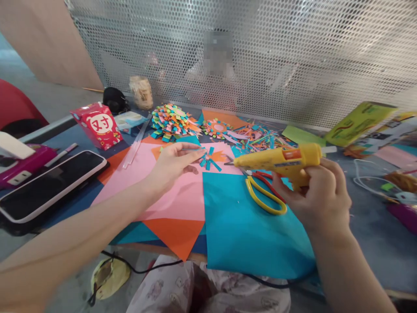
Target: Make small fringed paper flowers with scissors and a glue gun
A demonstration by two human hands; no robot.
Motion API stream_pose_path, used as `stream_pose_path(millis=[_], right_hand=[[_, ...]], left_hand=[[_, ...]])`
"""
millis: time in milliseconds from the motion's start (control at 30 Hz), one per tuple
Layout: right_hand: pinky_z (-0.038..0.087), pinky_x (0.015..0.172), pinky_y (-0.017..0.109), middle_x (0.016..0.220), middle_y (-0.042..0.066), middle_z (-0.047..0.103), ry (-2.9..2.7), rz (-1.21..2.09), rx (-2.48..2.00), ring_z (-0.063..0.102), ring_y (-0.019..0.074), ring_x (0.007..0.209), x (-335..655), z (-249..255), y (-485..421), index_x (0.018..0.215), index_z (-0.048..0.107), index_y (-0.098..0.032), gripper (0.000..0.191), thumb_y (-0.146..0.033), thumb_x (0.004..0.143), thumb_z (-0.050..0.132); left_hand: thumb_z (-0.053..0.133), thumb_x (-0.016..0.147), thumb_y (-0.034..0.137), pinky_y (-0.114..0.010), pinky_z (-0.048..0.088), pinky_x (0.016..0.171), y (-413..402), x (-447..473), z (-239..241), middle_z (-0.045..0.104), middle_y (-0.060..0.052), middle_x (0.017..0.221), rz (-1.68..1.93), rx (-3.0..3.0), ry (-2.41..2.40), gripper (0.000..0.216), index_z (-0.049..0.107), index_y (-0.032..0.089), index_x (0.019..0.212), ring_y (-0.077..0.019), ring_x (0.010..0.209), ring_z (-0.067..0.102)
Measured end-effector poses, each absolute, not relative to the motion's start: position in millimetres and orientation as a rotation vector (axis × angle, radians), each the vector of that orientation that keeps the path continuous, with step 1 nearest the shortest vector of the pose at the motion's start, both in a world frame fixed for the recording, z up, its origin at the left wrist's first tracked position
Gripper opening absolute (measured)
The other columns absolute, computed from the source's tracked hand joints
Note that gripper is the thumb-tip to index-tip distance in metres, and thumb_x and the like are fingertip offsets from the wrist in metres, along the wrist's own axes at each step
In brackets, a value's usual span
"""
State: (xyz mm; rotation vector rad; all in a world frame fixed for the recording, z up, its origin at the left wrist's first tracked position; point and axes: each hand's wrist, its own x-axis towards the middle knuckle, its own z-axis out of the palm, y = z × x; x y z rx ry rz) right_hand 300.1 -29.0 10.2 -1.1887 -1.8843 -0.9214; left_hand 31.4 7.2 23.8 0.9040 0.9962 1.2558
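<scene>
My left hand [178, 163] pinches a small fringed paper flower [210, 160], with blue strips fanning out around its middle, held above the pink sheet. In my right hand [321, 195] is a yellow glue gun [276, 163], its nozzle pointing left toward the flower, apart from it by a short gap. A white glue stick [329, 149] pokes from the back of the gun. Below the gun lie scissors [265, 195] with yellow and red handles, resting on a blue paper sheet [241, 234]. Pink paper [156, 204] spreads under my left hand.
Behind the flower stand a multicoloured paper-strip ball [172, 121] and a heap of paper cuttings [260, 137]. A phone [48, 184], a red packet [97, 126] and a purple socket block [32, 163] are at left. A perforated metal screen [276, 56] bounds the table's back.
</scene>
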Motion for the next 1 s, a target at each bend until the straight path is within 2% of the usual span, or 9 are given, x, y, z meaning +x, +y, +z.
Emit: stream_pose_path(millis=[100, 267, 433, 567, 667, 733, 767, 867, 1000], right_hand=[[0.050, 0.062, 0.037, 0.093, 0.010, 0.062, -1.733, -0.710, -1.519, 0.064, 0.0292, 0.087, 309.1, 9.4, -15.1, 0.087, 0.039, -0.026, 0.028, -0.038, 0.079, 0.064], [0.046, 0.071, 0.039, 0.086, 0.008, 0.057, -1.499, -0.353, -1.924, 0.060, 0.0289, 0.087, 329.3, 10.9, 5.6, 0.080, 0.029, -0.027, 0.039, -0.034, 0.068, 0.065], [0.037, 0.056, 0.034, 0.062, -0.005, 0.035, -1.391, -0.223, -2.147, 0.050, 0.0211, 0.061, 345.3, 3.2, 18.7, 0.070, 0.025, -0.028, 0.049, -0.036, 0.061, 0.072], [0.036, 0.056, 0.037, 0.057, -0.006, 0.026, -1.370, -0.270, -2.177, 0.047, 0.0221, 0.058, 349.5, -4.2, 21.5, 0.062, 0.023, -0.029, 0.059, -0.049, 0.056, 0.077], [0.040, 0.063, 0.041, 0.059, 0.000, 0.041, -1.561, -0.462, -1.882, 0.054, 0.0268, 0.068, 330.5, 5.1, 10.2, 0.060, 0.037, -0.026, 0.042, -0.045, 0.067, 0.074], [0.044, 0.067, 0.039, 0.068, 0.004, 0.056, -1.844, -0.434, -1.502, 0.059, 0.0246, 0.072, 304.8, 17.7, -3.5, 0.067, 0.049, -0.024, 0.023, -0.036, 0.081, 0.063], [0.046, 0.065, 0.035, 0.069, 0.003, 0.060, -1.997, -0.323, -1.325, 0.060, 0.0210, 0.069, 289.8, 24.3, -11.2, 0.070, 0.053, -0.025, 0.019, -0.031, 0.086, 0.059], [0.048, 0.057, 0.026, 0.070, -0.001, 0.066, -2.170, 0.034, -0.979, 0.062, 0.0151, 0.061, 249.2, 38.8, -31.1, 0.074, 0.057, -0.024, 0.014, -0.025, 0.087, 0.060], [0.051, 0.056, 0.024, 0.061, -0.005, 0.065, -2.120, 0.269, -0.906, 0.062, 0.0127, 0.054, 228.3, 40.2, -39.4, 0.067, 0.058, -0.025, 0.022, -0.026, 0.088, 0.059]], left_hand=[[0.077, 0.068, 0.015, -0.019, 0.049, 0.055, 8.0, 30.2, 21.7, 0.068, 0.000, 0.068, 1.238, 0.873, 0.949, 0.014, 0.067, 0.013, 0.078, -0.0083, 0.061, 0.061], [0.075, 0.071, 0.010, -0.016, 0.048, 0.051, 7.1, 32.4, 21.7, 0.067, 0.002, 0.064, 1.158, 0.764, 0.905, 0.009, 0.067, 0.014, 0.071, -0.0056, 0.054, 0.060], [0.070, 0.077, 0.007, -0.014, 0.047, 0.045, 1.1, 37.9, 28.0, 0.066, 0.001, 0.062, 1.039, 0.684, 0.921, 0.008, 0.067, 0.013, 0.072, -0.0047, 0.047, 0.058], [0.069, 0.080, 0.010, -0.013, 0.045, 0.040, -5.0, 40.0, 31.4, 0.061, 0.003, 0.056, 0.996, 0.648, 0.872, 0.010, 0.068, 0.013, 0.071, -0.0036, 0.041, 0.053], [0.070, 0.078, 0.011, -0.013, 0.045, 0.041, -7.9, 39.7, 31.6, 0.062, 0.002, 0.057, 0.973, 0.635, 0.833, 0.008, 0.068, 0.014, 0.071, -0.0035, 0.042, 0.053], [0.070, 0.078, 0.010, -0.013, 0.045, 0.042, -9.3, 39.0, 31.6, 0.064, 0.002, 0.060, 0.966, 0.665, 0.800, 0.008, 0.068, 0.014, 0.071, -0.0034, 0.043, 0.054], [0.070, 0.078, 0.009, -0.013, 0.045, 0.041, -9.9, 38.6, 31.8, 0.064, 0.002, 0.061, 0.971, 0.695, 0.779, 0.008, 0.068, 0.014, 0.072, -0.0036, 0.044, 0.054], [0.072, 0.075, 0.011, -0.014, 0.046, 0.042, -11.2, 37.5, 33.0, 0.067, 0.001, 0.065, 1.044, 0.811, 0.719, 0.006, 0.067, 0.014, 0.076, -0.0051, 0.048, 0.057], [0.074, 0.073, 0.012, -0.017, 0.047, 0.042, -12.0, 37.3, 36.2, 0.069, 0.001, 0.065, 1.130, 0.906, 0.714, 0.012, 0.063, 0.015, 0.077, -0.0073, 0.051, 0.059]])
